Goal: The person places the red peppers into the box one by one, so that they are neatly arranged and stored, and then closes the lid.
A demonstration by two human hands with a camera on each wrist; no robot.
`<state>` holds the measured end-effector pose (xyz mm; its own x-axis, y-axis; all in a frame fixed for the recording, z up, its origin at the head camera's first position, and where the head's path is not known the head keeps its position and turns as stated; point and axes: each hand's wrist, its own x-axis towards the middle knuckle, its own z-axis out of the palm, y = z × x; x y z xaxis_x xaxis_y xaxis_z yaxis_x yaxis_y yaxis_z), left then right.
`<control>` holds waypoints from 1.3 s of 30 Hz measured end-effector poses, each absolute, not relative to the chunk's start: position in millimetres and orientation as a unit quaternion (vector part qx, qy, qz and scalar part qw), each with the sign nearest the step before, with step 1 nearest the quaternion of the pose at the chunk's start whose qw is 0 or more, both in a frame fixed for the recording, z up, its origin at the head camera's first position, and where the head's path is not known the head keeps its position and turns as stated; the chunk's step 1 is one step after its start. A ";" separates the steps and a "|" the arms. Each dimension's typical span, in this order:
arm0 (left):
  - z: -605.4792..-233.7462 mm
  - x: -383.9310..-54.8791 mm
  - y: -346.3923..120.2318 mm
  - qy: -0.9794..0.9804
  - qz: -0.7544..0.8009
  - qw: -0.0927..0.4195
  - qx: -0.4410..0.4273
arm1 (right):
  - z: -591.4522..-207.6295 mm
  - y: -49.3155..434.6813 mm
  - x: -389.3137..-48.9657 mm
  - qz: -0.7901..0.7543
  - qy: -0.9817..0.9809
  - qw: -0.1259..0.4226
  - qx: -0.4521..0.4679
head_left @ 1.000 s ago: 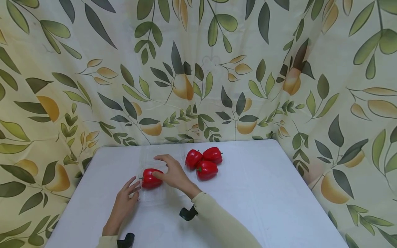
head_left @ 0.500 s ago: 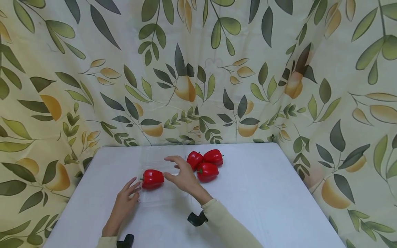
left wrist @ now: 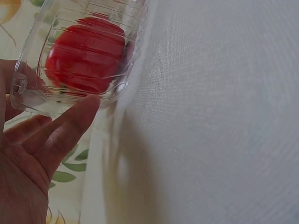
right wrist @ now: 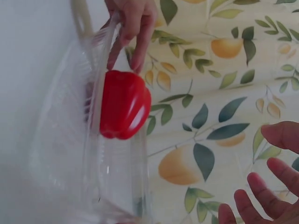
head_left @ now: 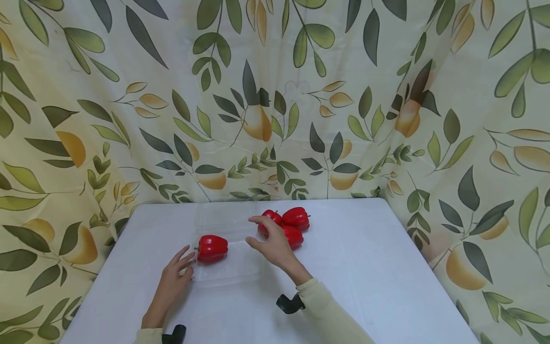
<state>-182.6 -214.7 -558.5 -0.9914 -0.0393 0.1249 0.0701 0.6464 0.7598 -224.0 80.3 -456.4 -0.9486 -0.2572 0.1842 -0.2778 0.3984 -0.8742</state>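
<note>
A clear plastic container (head_left: 234, 272) lies on the white table, a red bell pepper (head_left: 212, 249) in its left part. My left hand (head_left: 174, 274) rests its fairly straight fingers against the container's left end. The left wrist view shows the fingers (left wrist: 77, 119) at the container's wall, with the pepper (left wrist: 88, 56) seen through the ribbed plastic. My right hand (head_left: 272, 243) is over the container's right side, fingers spread and holding nothing. It partly covers a group of 3 more red bell peppers (head_left: 295, 218). In the right wrist view its fingers (right wrist: 261, 189) are apart from the container.
The white-covered table (head_left: 365, 267) reaches back to a curtain (head_left: 283, 110) printed with leaves and fruit. Black wrist mounts (head_left: 290, 303) sit at both sleeves. Table edges slope away at left and right.
My right hand has let go of the bell pepper in the container and moved right, toward the other peppers. The left hand has stayed at the container's end.
</note>
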 end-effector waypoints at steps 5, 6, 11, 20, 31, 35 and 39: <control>-556.7 -183.0 -213.9 -0.906 -0.419 0.061 -0.003 | -462.0 95.2 -224.1 0.522 -0.839 0.025 0.155; -556.4 -183.1 -213.9 -0.906 -0.419 0.062 -0.003 | -462.7 97.9 -224.0 0.521 -0.839 0.029 0.153; -556.4 -182.9 -214.5 -0.906 -0.419 0.069 -0.009 | -463.8 109.9 -222.9 0.521 -0.841 0.040 0.139; -556.8 -183.2 -216.4 -0.905 -0.421 0.067 -0.008 | -464.1 125.3 -222.9 0.516 -0.848 0.049 0.111; -556.6 -182.2 -215.3 -0.903 -0.424 0.067 -0.011 | -464.4 142.1 -222.0 0.508 -0.855 0.053 0.086; -557.2 -182.4 -215.5 -0.901 -0.427 0.070 -0.014 | -466.4 149.4 -223.3 0.507 -0.856 0.053 0.086; -557.6 -182.7 -215.8 -0.901 -0.429 0.071 -0.016 | -470.1 157.1 -225.8 0.508 -0.855 0.053 0.088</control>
